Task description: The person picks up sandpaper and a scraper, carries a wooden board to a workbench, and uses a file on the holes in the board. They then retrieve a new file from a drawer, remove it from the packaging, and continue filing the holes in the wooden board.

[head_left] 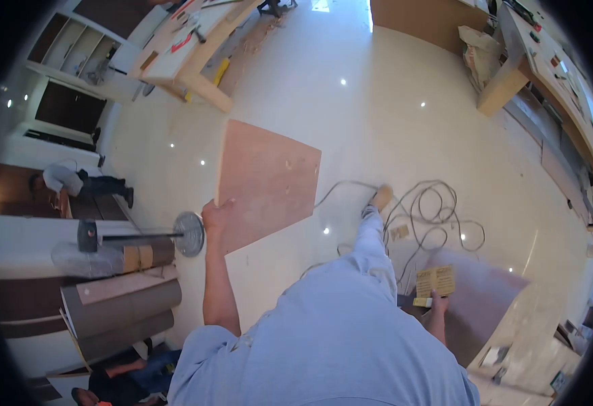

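My left hand (pixel 218 218) is closed on the left edge of a reddish plywood board (pixel 269 179), with the thumb across its face. The board is tilted above the tiled floor in front of me. Low on the right, my right hand (pixel 438 303) grips a tan card-like piece with dark print (pixel 436 280). A small yellow piece (pixel 422 302) shows right beside those fingers. Behind this hand, a brownish flat sheet (pixel 493 298) fills part of the view.
A looped black cable (pixel 415 210) lies around my foot (pixel 381 197). Workbenches with tools stand at upper left (pixel 191 74) and right (pixel 560 88). A pedestal fan (pixel 189 233) and rolled sheets (pixel 127 304) are at left. One person (pixel 73 179) bends far left; another (pixel 117 386) is lower left.
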Tool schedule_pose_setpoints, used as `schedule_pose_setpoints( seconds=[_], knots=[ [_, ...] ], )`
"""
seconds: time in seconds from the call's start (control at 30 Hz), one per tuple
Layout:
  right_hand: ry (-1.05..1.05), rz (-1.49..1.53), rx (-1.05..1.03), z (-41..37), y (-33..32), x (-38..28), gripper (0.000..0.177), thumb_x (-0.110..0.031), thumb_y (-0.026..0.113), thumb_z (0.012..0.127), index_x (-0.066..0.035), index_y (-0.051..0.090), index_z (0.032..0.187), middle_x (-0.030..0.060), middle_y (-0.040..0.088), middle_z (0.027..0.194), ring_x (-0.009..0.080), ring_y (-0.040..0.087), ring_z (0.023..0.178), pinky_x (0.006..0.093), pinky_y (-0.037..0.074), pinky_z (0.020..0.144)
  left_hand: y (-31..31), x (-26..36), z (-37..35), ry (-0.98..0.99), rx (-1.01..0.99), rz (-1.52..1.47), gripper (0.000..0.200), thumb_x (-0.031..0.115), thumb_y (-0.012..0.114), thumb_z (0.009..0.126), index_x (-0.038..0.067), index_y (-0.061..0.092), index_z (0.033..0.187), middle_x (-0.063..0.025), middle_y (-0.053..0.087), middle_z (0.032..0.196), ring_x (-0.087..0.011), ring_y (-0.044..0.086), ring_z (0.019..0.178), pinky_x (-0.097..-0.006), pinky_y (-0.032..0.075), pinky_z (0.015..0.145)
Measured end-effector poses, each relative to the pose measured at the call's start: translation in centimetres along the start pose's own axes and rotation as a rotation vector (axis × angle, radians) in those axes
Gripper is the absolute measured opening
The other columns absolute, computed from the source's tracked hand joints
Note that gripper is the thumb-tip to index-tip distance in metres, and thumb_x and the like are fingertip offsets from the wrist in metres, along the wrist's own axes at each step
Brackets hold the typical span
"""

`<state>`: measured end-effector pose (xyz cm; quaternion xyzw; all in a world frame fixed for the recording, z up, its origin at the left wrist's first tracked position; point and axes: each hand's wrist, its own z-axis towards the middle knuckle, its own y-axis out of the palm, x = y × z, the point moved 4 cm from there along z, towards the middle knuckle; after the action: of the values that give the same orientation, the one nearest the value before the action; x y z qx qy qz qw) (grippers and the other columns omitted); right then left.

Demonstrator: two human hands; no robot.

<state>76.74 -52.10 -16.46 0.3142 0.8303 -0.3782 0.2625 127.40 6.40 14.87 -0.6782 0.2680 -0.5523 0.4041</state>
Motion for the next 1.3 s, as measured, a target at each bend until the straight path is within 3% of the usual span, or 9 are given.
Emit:
schedule_pose_setpoints(
  seconds=[0.17, 0.27, 0.43, 0.57, 0.67, 0.83, 0.93, 1.17, 1.3],
  knots=[
    [0.025, 0.117, -0.139, 8.8, 3.9, -14.0, 0.042, 0.002, 0.070, 0.076, 0.006, 0.054, 0.115, 0.0150, 0.065, 0.106, 0.0231, 0.064, 0.093, 0.0336, 0.051, 0.083, 2.9, 11.1, 13.7, 0.090, 0.165, 0.059, 0.041, 0.030, 0.079, 0.073, -0.003, 0.068, 0.094, -0.0159, 0.070, 0.084, -0.0238, 0.067, 0.075, -0.0356, 0.052, 0.070],
    [-0.046, 0.186, -0.121, 15.3, 6.2, -26.6, 0.039, 0.000, 0.069, 0.076, 0.005, 0.053, 0.112, 0.0143, 0.064, 0.102, 0.0215, 0.063, 0.091, 0.0327, 0.051, 0.081, 4.1, 19.4, 19.8, 0.051, 0.085, 0.035, 0.040, 0.030, 0.078, 0.073, -0.002, 0.068, 0.095, -0.0163, 0.071, 0.086, -0.0260, 0.068, 0.079, -0.0362, 0.052, 0.073],
    [-0.234, 0.052, -0.028, 22.1, 8.0, -41.0, 0.042, -0.003, 0.072, 0.076, 0.005, 0.052, 0.112, 0.0139, 0.064, 0.098, 0.0212, 0.063, 0.088, 0.0309, 0.052, 0.079, 6.7, 35.4, 27.6, 0.296, -0.003, 0.200, 0.037, 0.029, 0.076, 0.073, 0.001, 0.069, 0.095, -0.0163, 0.071, 0.088, -0.0313, 0.068, 0.080, -0.0382, 0.052, 0.074],
    [-0.210, 0.088, 0.025, 26.1, 10.0, -44.4, 0.043, -0.003, 0.071, 0.074, 0.005, 0.052, 0.112, 0.0148, 0.065, 0.102, 0.0203, 0.063, 0.093, 0.0322, 0.051, 0.082, 13.4, 48.7, 34.2, 0.263, -0.091, 0.517, 0.036, 0.034, 0.075, 0.073, 0.008, 0.070, 0.097, -0.0172, 0.069, 0.090, -0.0359, 0.066, 0.084, -0.0410, 0.052, 0.075],
    [-0.170, -0.121, 0.179, 30.3, 10.8, -40.8, 0.050, -0.003, 0.072, 0.069, 0.003, 0.053, 0.115, 0.0141, 0.065, 0.104, 0.0225, 0.063, 0.094, 0.0345, 0.050, 0.083, 23.5, 54.7, 40.9, 0.435, -0.203, 0.574, 0.038, 0.037, 0.074, 0.072, 0.012, 0.069, 0.099, -0.0171, 0.068, 0.093, -0.0366, 0.065, 0.088, -0.0434, 0.052, 0.077],
    [0.314, -0.299, 0.299, 27.1, 11.8, -41.0, 0.055, -0.016, 0.082, 0.056, 0.005, 0.061, 0.101, 0.0190, 0.067, 0.099, 0.0318, 0.065, 0.093, 0.0376, 0.051, 0.082, 38.6, 70.1, 45.0, 0.616, -0.475, 0.685, 0.032, 0.037, 0.070, 0.078, 0.015, 0.070, 0.101, -0.0139, 0.069, 0.096, -0.0319, 0.065, 0.091, -0.0434, 0.051, 0.081],
    [0.327, -0.113, 0.236, 26.5, 14.7, -42.7, 0.055, -0.011, 0.081, 0.056, 0.008, 0.060, 0.103, 0.0209, 0.067, 0.100, 0.0318, 0.066, 0.093, 0.0384, 0.052, 0.081, 44.0, 80.8, 45.9, 0.759, -0.558, 0.705, 0.032, 0.037, 0.069, 0.078, 0.015, 0.069, 0.100, -0.0136, 0.069, 0.095, -0.0313, 0.066, 0.091, -0.0423, 0.052, 0.081],
    [0.439, 0.039, 0.274, 33.4, 23.7, -54.5, 0.046, -0.004, 0.078, 0.058, 0.007, 0.061, 0.099, 0.0203, 0.068, 0.096, 0.0289, 0.067, 0.087, 0.0373, 0.053, 0.075, 48.7, 106.0, 54.8, 1.045, -0.624, 0.184, 0.041, 0.038, 0.076, 0.073, 0.005, 0.071, 0.097, -0.0161, 0.070, 0.083, -0.0266, 0.068, 0.075, -0.0375, 0.053, 0.068],
    [0.333, -0.101, 0.232, 44.1, 25.5, -65.6, 0.046, -0.012, 0.079, 0.058, 0.008, 0.061, 0.096, 0.0206, 0.067, 0.095, 0.0286, 0.067, 0.084, 0.0382, 0.053, 0.073, 47.0, 119.1, 64.3, 0.794, -0.731, -0.222, 0.040, 0.033, 0.079, 0.075, -0.002, 0.069, 0.092, -0.0123, 0.070, 0.081, -0.0166, 0.068, 0.074, -0.0294, 0.054, 0.060]
  ],
)
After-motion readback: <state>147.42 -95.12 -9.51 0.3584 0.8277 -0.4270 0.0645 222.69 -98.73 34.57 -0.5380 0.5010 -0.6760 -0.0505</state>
